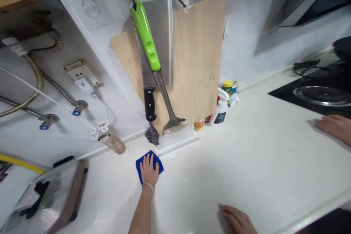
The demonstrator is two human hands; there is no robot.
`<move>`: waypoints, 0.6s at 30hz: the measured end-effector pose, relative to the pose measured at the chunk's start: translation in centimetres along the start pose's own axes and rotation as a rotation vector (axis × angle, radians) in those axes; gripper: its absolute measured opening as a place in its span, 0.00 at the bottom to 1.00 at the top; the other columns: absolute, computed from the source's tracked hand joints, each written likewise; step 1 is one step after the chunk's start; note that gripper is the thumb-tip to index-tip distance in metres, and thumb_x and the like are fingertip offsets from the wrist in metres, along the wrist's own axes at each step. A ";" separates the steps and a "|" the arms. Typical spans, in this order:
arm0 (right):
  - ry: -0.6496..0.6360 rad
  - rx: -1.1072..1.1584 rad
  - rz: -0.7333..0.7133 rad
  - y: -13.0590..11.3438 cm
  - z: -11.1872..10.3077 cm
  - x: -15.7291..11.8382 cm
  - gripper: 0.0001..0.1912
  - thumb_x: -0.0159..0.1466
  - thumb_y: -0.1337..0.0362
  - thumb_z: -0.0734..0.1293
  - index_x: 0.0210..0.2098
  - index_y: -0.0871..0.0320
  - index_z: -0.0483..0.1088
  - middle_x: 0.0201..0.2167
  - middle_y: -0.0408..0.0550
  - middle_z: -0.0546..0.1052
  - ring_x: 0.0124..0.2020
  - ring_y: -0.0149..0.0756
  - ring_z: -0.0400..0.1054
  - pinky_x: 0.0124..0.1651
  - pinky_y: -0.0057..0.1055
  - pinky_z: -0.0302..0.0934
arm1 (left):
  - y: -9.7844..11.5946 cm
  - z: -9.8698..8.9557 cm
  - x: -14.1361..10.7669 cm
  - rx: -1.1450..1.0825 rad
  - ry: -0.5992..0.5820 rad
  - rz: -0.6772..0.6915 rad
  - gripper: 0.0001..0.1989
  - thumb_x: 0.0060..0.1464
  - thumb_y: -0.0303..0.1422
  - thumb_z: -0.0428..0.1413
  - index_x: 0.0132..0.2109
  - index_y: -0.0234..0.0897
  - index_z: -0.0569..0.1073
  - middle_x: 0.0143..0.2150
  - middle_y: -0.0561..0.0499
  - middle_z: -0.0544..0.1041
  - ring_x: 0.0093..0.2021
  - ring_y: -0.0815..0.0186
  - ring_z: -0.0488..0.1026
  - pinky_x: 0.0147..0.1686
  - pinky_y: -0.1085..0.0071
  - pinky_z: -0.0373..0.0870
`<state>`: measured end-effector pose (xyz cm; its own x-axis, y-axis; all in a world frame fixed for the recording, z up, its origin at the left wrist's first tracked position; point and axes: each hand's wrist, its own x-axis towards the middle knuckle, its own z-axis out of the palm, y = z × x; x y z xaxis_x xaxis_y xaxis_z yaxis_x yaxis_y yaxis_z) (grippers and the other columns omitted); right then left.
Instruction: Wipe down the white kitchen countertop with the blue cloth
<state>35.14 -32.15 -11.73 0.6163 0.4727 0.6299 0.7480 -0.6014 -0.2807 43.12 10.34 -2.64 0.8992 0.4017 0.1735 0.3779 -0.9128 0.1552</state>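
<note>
My left hand (149, 171), with a bracelet at the wrist, presses flat on a blue cloth (139, 167) on the white countertop (208, 175). Its fingers are spread over the cloth and not wrapped round it. At the bottom edge, partly cut off, my right hand (239, 221) rests on the countertop with fingers stretched out to the left, holding nothing visible. Just above the cloth is a steel wool scrubber (151, 136). A light-brown bottle (113, 143) lies tilted in the picture, up and left of the cloth.
Another person's hand (336, 128) rests near the black cooktop (315, 93). A cleaver (161, 36), a black-handled knife (150, 104) and a green-handled spatula (148, 40) hang before a wooden board (197, 62). A spray bottle (219, 111) and lidded pan (67, 197) stand either side.
</note>
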 end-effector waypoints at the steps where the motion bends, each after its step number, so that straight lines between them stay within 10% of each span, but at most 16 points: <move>1: 0.010 -0.005 0.003 0.0 0.0 0.1 0.17 0.62 0.68 0.61 0.50 0.57 0.72 0.48 0.50 0.79 0.48 0.38 0.73 0.48 0.31 0.70 | -0.1 0.0 0.2 -0.005 -0.006 0.006 0.28 0.64 0.40 0.44 0.69 0.44 0.59 0.72 0.48 0.60 0.72 0.54 0.53 0.70 0.45 0.48; 18: 0.069 -0.013 0.066 -0.4 -0.1 -0.2 0.16 0.63 0.67 0.61 0.49 0.54 0.72 0.47 0.50 0.79 0.46 0.38 0.75 0.45 0.31 0.73 | -0.4 -0.6 -1.5 -0.036 -0.015 -0.041 0.25 0.64 0.40 0.43 0.64 0.39 0.67 0.69 0.44 0.65 0.70 0.54 0.57 0.69 0.45 0.53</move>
<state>34.68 -32.09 -11.62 0.6455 0.3868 0.6586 0.7028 -0.6385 -0.3138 41.52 10.15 -2.40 0.8865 0.4370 0.1521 0.4062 -0.8924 0.1967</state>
